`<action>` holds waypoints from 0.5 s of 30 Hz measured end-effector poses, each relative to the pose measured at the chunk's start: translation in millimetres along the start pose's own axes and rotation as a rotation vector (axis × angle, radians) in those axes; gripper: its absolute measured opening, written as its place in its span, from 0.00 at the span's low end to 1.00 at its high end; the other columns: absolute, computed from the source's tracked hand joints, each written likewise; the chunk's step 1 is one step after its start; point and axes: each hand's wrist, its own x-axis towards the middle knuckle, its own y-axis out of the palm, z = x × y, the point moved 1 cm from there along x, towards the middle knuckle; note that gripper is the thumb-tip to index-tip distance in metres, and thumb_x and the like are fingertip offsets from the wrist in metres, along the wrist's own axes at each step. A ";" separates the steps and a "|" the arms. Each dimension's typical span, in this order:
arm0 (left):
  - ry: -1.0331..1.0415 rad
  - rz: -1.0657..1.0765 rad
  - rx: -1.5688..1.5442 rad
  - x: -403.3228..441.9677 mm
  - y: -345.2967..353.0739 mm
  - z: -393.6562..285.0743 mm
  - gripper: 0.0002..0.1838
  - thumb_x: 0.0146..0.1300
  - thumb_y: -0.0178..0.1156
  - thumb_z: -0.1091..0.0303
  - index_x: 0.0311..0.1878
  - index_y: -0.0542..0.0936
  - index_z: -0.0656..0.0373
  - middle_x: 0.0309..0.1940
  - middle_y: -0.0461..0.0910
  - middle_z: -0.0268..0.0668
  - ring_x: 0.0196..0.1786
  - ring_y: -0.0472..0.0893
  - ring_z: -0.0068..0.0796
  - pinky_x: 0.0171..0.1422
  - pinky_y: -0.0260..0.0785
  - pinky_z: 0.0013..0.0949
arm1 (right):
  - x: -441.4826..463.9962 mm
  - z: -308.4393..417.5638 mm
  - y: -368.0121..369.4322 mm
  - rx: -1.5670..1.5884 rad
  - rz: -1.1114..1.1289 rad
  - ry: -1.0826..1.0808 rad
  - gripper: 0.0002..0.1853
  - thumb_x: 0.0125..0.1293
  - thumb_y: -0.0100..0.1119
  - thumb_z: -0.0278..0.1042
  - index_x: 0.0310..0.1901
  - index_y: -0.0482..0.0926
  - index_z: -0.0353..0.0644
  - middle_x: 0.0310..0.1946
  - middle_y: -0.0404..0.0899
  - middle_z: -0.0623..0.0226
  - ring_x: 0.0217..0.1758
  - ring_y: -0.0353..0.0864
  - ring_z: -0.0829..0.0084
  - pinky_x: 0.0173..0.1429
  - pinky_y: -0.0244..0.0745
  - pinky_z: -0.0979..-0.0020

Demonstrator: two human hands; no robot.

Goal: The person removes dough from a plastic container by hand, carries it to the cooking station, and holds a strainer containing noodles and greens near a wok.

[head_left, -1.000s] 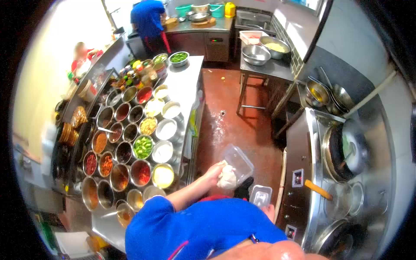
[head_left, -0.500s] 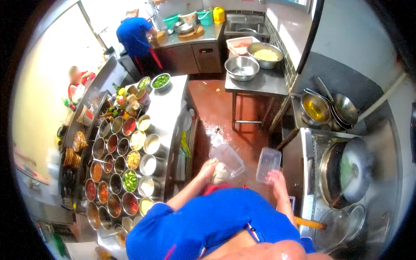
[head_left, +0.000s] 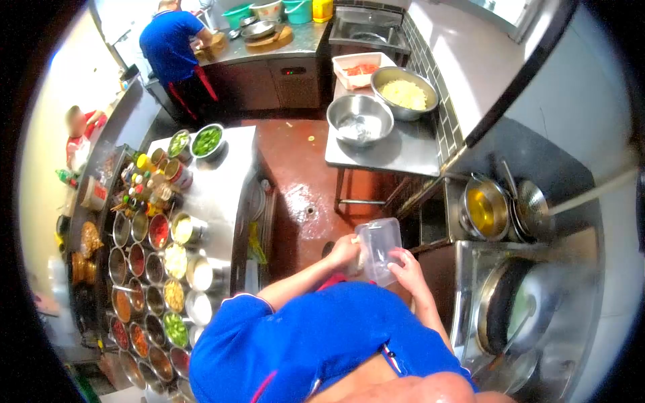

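Observation:
A clear plastic container (head_left: 379, 243) is held in front of my body, tilted, between my two hands. My left hand (head_left: 344, 251) is closed at its left edge, with something pale below the fingers that I cannot make out. My right hand (head_left: 406, 271) grips its lower right side, thumb and fingers against the wall. Two containers seem to overlap here, but whether one sits inside the other cannot be told.
To the left, a counter (head_left: 225, 181) carries several metal pots of ingredients. A wok (head_left: 510, 305) sits on the stove at right, below a bowl of yellow liquid (head_left: 484, 209). Ahead, a steel table (head_left: 403, 151) holds bowls. A co-worker (head_left: 171, 50) stands at the back counter.
The two clear containers, held apart before, have come together in front of me. My right hand has moved left and the left hand slightly up. The view has turned a little right.

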 end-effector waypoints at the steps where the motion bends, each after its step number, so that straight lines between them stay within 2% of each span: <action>1: 0.004 0.039 0.000 22.8 -6.9 -5.2 0.11 0.63 0.60 0.69 0.45 0.83 0.62 0.34 0.85 0.38 0.35 0.84 0.32 0.41 0.76 0.37 | 17.5 5.4 -1.3 -0.066 -0.011 0.009 0.18 0.60 0.60 0.32 0.52 0.82 0.39 0.61 0.77 0.56 0.64 0.76 0.61 0.65 0.72 0.64; 2: 0.001 0.078 0.000 41.8 -14.1 -9.1 0.11 0.63 0.60 0.68 0.45 0.83 0.62 0.34 0.85 0.38 0.35 0.84 0.32 0.41 0.76 0.37 | 34.8 18.7 -9.3 -0.200 0.005 -0.070 0.17 0.60 0.60 0.32 0.50 0.83 0.38 0.54 0.81 0.53 0.59 0.80 0.59 0.61 0.74 0.65; 4: -0.033 0.191 -0.126 65.9 -25.6 -24.8 0.12 0.63 0.63 0.67 0.47 0.82 0.62 0.35 0.85 0.38 0.35 0.83 0.30 0.41 0.76 0.35 | 65.4 19.3 -4.6 -0.244 -0.072 0.015 0.16 0.60 0.60 0.32 0.49 0.84 0.38 0.49 0.82 0.53 0.54 0.82 0.59 0.58 0.76 0.65; 7: -0.021 0.257 0.022 105.5 -56.4 -55.6 0.12 0.62 0.64 0.68 0.46 0.81 0.62 0.36 0.85 0.37 0.36 0.82 0.27 0.42 0.75 0.33 | 106.4 31.7 -6.2 -0.170 -0.215 0.080 0.13 0.60 0.59 0.31 0.45 0.85 0.37 0.43 0.84 0.53 0.46 0.85 0.59 0.53 0.78 0.65; 9: -0.065 0.370 -0.119 116.3 -77.6 -101.8 0.05 0.63 0.61 0.71 0.41 0.81 0.60 0.33 0.83 0.34 0.36 0.81 0.24 0.40 0.74 0.32 | 128.3 36.4 -8.1 -0.167 -0.278 0.128 0.12 0.60 0.59 0.30 0.43 0.86 0.37 0.40 0.85 0.54 0.43 0.86 0.59 0.51 0.78 0.65; 11: -0.116 0.351 -0.250 154.0 -89.8 -99.4 0.04 0.64 0.59 0.72 0.41 0.80 0.59 0.32 0.83 0.34 0.33 0.81 0.25 0.38 0.75 0.32 | 145.6 25.4 -9.5 -0.256 -0.297 0.199 0.11 0.60 0.58 0.29 0.42 0.86 0.36 0.38 0.85 0.54 0.42 0.86 0.59 0.50 0.79 0.65; 12: -0.056 0.336 -0.208 167.8 -97.4 -104.3 0.05 0.65 0.57 0.73 0.41 0.80 0.59 0.31 0.83 0.35 0.31 0.82 0.27 0.37 0.76 0.33 | 152.7 20.4 -10.1 -0.247 -0.327 0.168 0.12 0.60 0.58 0.28 0.42 0.86 0.36 0.37 0.85 0.54 0.42 0.86 0.59 0.49 0.79 0.65; 13: -0.115 0.311 -0.344 183.2 -101.6 -106.3 0.05 0.68 0.57 0.69 0.41 0.80 0.59 0.31 0.83 0.35 0.31 0.83 0.28 0.37 0.77 0.34 | 159.1 23.1 -11.4 -0.260 -0.348 0.142 0.12 0.59 0.58 0.28 0.42 0.86 0.36 0.37 0.85 0.54 0.42 0.86 0.59 0.49 0.79 0.65; 15: -0.103 0.224 -0.470 211.0 -116.1 -122.3 0.09 0.72 0.58 0.62 0.42 0.79 0.57 0.30 0.82 0.35 0.30 0.82 0.28 0.36 0.77 0.34 | 172.6 32.1 -17.3 -0.287 -0.387 0.079 0.12 0.59 0.58 0.28 0.42 0.86 0.36 0.38 0.85 0.54 0.42 0.86 0.59 0.49 0.79 0.64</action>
